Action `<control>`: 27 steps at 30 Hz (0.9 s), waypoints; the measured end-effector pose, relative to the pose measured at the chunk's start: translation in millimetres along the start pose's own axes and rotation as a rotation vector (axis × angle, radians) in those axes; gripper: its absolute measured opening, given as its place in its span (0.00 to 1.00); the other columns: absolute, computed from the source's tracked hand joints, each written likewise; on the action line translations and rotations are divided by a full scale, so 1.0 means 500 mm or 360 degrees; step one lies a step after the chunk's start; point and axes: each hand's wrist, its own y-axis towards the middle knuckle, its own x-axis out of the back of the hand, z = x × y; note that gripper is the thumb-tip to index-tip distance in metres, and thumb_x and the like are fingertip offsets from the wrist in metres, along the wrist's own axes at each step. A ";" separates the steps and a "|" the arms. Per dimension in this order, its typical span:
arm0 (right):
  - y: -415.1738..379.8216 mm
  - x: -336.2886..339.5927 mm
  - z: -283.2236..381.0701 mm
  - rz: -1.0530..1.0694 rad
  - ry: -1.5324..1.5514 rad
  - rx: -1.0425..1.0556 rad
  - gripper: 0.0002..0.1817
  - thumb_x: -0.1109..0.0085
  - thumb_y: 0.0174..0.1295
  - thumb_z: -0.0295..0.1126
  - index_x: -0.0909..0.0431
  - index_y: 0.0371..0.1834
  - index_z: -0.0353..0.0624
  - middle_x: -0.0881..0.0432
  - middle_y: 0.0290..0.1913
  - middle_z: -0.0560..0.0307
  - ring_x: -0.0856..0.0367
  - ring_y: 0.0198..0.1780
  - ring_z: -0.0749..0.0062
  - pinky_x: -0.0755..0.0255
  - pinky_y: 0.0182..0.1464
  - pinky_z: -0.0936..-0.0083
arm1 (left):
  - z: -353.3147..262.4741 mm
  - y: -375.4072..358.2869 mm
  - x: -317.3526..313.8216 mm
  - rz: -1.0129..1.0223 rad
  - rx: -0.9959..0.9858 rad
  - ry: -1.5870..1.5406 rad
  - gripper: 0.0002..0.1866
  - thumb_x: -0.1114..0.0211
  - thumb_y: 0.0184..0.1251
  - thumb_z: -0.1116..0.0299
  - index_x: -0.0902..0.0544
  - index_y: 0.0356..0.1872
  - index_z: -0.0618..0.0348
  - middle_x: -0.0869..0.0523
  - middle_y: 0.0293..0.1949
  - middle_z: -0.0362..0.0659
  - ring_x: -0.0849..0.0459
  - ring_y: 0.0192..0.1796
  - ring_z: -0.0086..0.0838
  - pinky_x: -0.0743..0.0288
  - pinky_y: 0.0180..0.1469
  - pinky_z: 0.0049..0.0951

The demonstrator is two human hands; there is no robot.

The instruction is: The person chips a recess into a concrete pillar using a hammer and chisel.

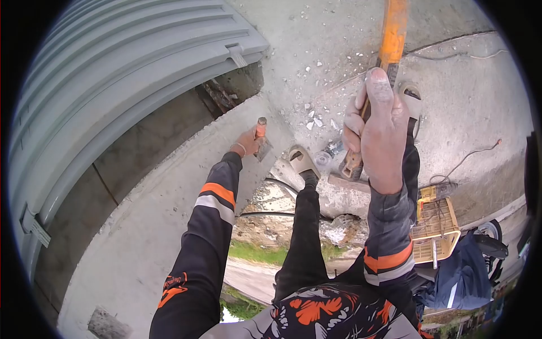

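My left hand (pixel 246 142) is closed round a short chisel (pixel 261 127) with an orange upper part, held against the concrete ledge (pixel 186 164). The chisel's wide flat end rests at the concrete surface. My right hand (pixel 379 127) is raised closer to the camera, its fingers wrapped round the handle of a hammer (pixel 393 35). The handle's orange part extends upward past my thumb, and the metal head shows below my fingers. Both palms are partly hidden.
A grey ribbed panel (pixel 141 62) curves along the left over a gap. Concrete chips (pixel 317 121) lie near my sandalled feet. A cable (pixel 460 55) runs across the upper right. A yellow basket (pixel 437 229) and dark blue cloth (pixel 463 277) are at the lower right.
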 end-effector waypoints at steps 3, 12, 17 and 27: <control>-0.009 -0.043 -0.204 -0.0137 -0.0545 0.0414 0.24 0.50 0.77 0.50 0.30 0.32 0.39 0.30 0.19 0.59 0.33 0.14 0.74 0.38 0.17 0.72 | -0.010 -0.001 0.009 0.0081 0.0088 -0.0029 0.22 0.32 0.69 0.61 0.23 0.60 0.55 0.12 0.46 0.50 0.14 0.46 0.43 0.22 0.52 0.39; -0.028 0.009 -0.186 0.0358 -0.1116 -0.0149 0.24 0.47 0.74 0.48 0.24 0.35 0.33 0.22 0.27 0.40 0.21 0.32 0.44 0.28 0.37 0.52 | 0.015 -0.046 -0.034 0.0116 0.0073 0.0073 0.19 0.32 0.67 0.63 0.22 0.57 0.55 0.12 0.50 0.54 0.15 0.53 0.50 0.23 0.57 0.41; 0.007 -0.078 -0.016 -0.0133 -0.0005 0.0137 0.27 0.46 0.75 0.57 0.34 0.27 0.45 0.37 0.17 0.67 0.40 0.13 0.85 0.45 0.14 0.80 | 0.018 -0.007 -0.016 0.0134 0.0002 -0.0122 0.18 0.34 0.68 0.63 0.24 0.56 0.55 0.13 0.50 0.55 0.15 0.54 0.51 0.24 0.56 0.43; -0.020 0.030 -0.094 0.0056 -0.0250 -0.0417 0.25 0.49 0.77 0.54 0.32 0.31 0.44 0.37 0.18 0.67 0.41 0.14 0.87 0.46 0.14 0.84 | -0.073 0.000 0.012 0.0300 -0.0117 0.0296 0.21 0.35 0.67 0.62 0.25 0.58 0.56 0.14 0.51 0.55 0.16 0.54 0.53 0.24 0.57 0.45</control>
